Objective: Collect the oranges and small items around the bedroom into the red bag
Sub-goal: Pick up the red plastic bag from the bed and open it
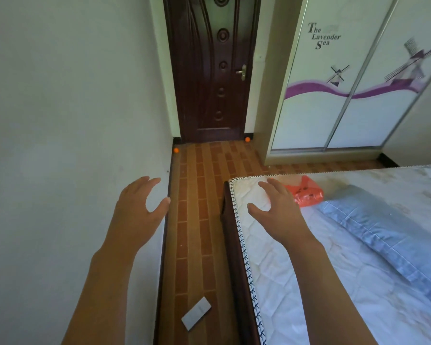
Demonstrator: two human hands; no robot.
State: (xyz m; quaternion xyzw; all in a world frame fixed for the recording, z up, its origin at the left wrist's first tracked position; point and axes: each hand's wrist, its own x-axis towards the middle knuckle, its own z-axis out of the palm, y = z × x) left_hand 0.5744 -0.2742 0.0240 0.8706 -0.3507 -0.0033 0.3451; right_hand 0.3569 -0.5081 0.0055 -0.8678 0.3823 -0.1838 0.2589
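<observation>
L hand (137, 210) & R hand (276, 207): fingers spread, holding nothing. Red bag (306, 192) on mattress (296, 282), 1 o'clock of R hand; oranges (176, 150) (247, 139) at 12.

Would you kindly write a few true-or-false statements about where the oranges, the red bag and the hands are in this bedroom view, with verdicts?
1. Two oranges lie on the floor by the door: one at the left wall, one at the door's right corner. True.
2. The red bag hangs on the door handle. False: it lies on the mattress, near its corner.
3. The left hand holds an orange. False: it is open and holds nothing.
4. The right hand is open above the mattress, beside the bag. True.
5. A flat grey item lies on the floor between wall and bed. True.
</observation>
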